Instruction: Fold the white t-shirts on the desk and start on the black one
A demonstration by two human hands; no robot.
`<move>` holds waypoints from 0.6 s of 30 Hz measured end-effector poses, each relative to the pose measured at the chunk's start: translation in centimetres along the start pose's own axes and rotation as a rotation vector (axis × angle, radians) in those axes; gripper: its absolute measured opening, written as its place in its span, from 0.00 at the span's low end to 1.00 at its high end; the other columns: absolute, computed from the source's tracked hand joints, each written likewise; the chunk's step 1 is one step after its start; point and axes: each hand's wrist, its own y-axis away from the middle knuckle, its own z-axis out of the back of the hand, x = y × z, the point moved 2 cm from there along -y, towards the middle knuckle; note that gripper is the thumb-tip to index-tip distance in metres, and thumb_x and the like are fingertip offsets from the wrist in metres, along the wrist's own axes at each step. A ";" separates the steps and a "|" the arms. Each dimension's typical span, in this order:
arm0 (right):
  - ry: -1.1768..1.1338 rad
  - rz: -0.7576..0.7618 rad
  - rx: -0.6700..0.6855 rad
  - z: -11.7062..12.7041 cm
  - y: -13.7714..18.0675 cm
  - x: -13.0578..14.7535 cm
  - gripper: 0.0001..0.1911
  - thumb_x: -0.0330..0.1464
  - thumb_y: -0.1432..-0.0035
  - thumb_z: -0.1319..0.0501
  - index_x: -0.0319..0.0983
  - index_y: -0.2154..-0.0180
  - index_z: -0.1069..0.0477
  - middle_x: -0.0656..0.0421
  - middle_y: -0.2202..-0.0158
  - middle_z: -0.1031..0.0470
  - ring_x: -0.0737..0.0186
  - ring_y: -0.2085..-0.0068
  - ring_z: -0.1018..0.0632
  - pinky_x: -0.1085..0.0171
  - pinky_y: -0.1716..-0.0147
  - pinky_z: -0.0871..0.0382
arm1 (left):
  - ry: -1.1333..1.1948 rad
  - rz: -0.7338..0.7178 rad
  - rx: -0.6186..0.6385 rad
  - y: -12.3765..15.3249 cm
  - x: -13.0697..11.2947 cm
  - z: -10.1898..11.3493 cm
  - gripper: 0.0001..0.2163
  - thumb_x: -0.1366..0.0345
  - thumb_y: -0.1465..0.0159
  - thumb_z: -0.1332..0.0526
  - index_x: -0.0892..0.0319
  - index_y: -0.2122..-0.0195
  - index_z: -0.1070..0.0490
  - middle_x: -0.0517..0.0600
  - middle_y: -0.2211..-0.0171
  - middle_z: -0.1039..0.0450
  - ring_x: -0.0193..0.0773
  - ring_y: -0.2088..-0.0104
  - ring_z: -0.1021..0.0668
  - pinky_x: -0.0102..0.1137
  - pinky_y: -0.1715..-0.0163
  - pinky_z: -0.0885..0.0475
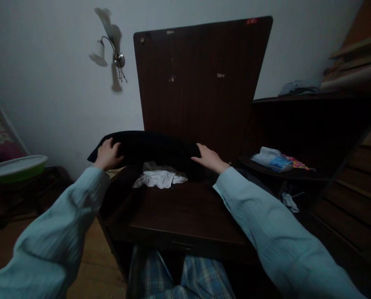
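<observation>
So my left grip [106,154] had the black cloth [156,145] pinched near one end, my right grip [210,159] held the other, most of it stretched between.

The cloth [156,144] is black, the trousers [204,274] blue plaid.

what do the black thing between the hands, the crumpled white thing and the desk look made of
Black thing: probably matte fabric; its edge curves softly without shine, though it's very dark.
White thing: thin cloth or plastic, judging by loose wrinkles; unclear which.
Desk: dark wood or laminate, its smooth top faintly glossy.
</observation>
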 end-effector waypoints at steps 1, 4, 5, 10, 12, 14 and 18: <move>0.021 -0.017 0.058 -0.7 0.0 -0.7 0.30 0.41 0.46 0.47 0.34 0.45 0.45 0.46 0.48 0.37 0.52 0.51 0.31 0.58 0.55 0.38 | 0.007 -0.050 0.091 0.4 -1.1 -1.8 0.24 0.64 0.46 0.42 0.67 0.49 0.41 0.62 0.43 0.48 0.51 0.44 0.44 0.45 0.47 0.46; 0.109 -0.110 0.220 -3.1 1.3 -4.5 0.27 0.42 0.46 0.47 0.35 0.48 0.41 0.47 0.50 0.35 0.49 0.50 0.32 0.56 0.54 0.40 | 0.110 -0.228 0.350 3.4 -4.4 -7.6 0.21 0.62 0.46 0.42 0.62 0.52 0.37 0.59 0.45 0.44 0.49 0.45 0.40 0.39 0.48 0.42; 0.137 -0.173 0.258 -4.0 2.0 -6.2 0.29 0.43 0.48 0.45 0.35 0.48 0.41 0.46 0.50 0.35 0.48 0.50 0.33 0.54 0.54 0.41 | 0.149 -0.250 0.406 4.6 -5.4 -9.3 0.20 0.62 0.47 0.42 0.60 0.52 0.36 0.58 0.45 0.42 0.48 0.45 0.39 0.39 0.49 0.41; 0.120 -0.482 0.443 -8.0 6.1 -13.7 0.34 0.46 0.53 0.42 0.33 0.49 0.40 0.42 0.49 0.36 0.45 0.50 0.33 0.55 0.57 0.40 | 0.320 -0.236 0.547 8.7 -8.7 -15.4 0.21 0.64 0.49 0.41 0.61 0.52 0.35 0.58 0.47 0.40 0.48 0.46 0.36 0.37 0.48 0.40; 0.037 -0.468 0.380 -9.3 7.1 -15.3 0.24 0.41 0.48 0.45 0.34 0.53 0.36 0.45 0.54 0.31 0.52 0.54 0.29 0.61 0.58 0.39 | 0.370 -0.217 0.537 9.3 -9.8 -16.6 0.21 0.64 0.47 0.43 0.61 0.52 0.35 0.58 0.47 0.40 0.48 0.46 0.36 0.36 0.48 0.41; -0.052 -0.477 0.232 -10.3 7.8 -16.1 0.15 0.35 0.47 0.46 0.35 0.58 0.33 0.49 0.60 0.28 0.55 0.57 0.28 0.64 0.60 0.39 | 0.406 -0.178 0.503 9.7 -11.0 -17.3 0.19 0.65 0.45 0.45 0.61 0.52 0.35 0.58 0.47 0.39 0.47 0.46 0.36 0.36 0.47 0.41; -0.470 -0.773 -0.229 -12.2 9.3 -16.7 0.07 0.29 0.55 0.44 0.37 0.69 0.33 0.52 0.67 0.28 0.55 0.60 0.28 0.63 0.60 0.40 | 0.458 -0.092 0.391 10.2 -13.6 -17.8 0.17 0.67 0.43 0.48 0.62 0.53 0.34 0.60 0.47 0.40 0.46 0.45 0.37 0.38 0.47 0.42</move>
